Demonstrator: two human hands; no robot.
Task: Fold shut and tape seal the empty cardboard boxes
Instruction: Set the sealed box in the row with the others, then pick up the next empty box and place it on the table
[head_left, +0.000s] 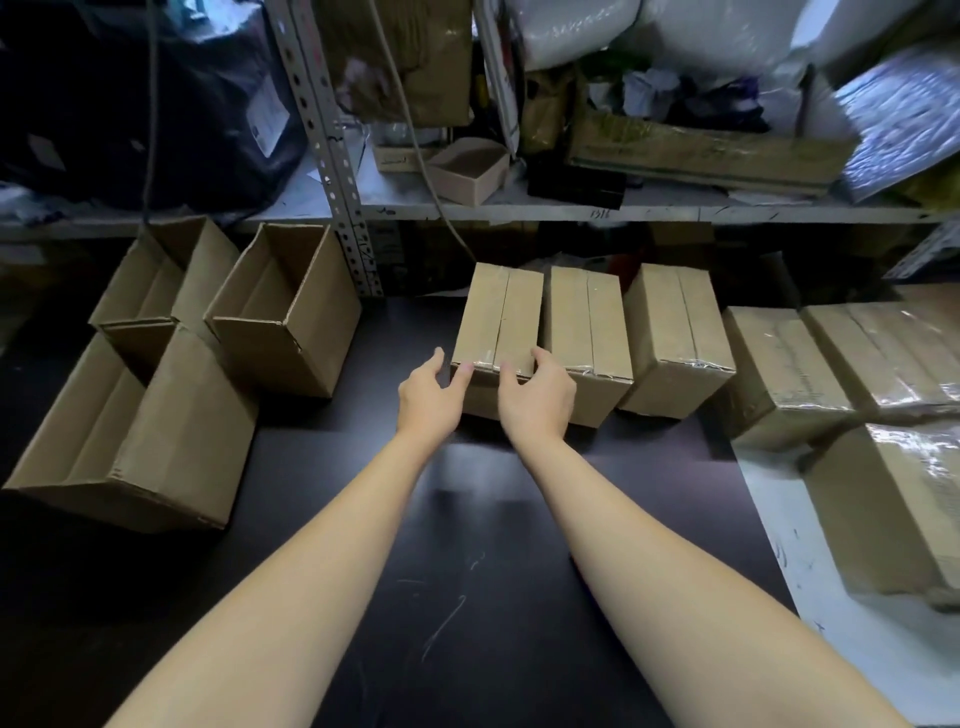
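- While both hands rest on the near end of the closed box, the step in hand looks like the finish of a seal: its flaps are folded shut and a glossy strip of tape wraps over the near top edge.
- This closed box stands on the dark worktop at the middle back, touching or just beside the first of a row of sealed boxes that runs off to the right.
- The left hand is loosely spread. Its thumb stands up clear of the box's left side, and one fingertip touches the near left corner, where the tape ends. It holds nothing.
- The right hand lies on the near right part of the same edge, thumb up on the top face and fingers gently bent onto the tape. It seems to press rather than grip, though the far side of the fingers is hidden.
- By my reading, the next move calls for letting go of this box and reaching left for one of the open boxes, which wait with flaps up or lying on their sides.
- No tape roll or dispenser shows anywhere in view, so it would have to be found first.
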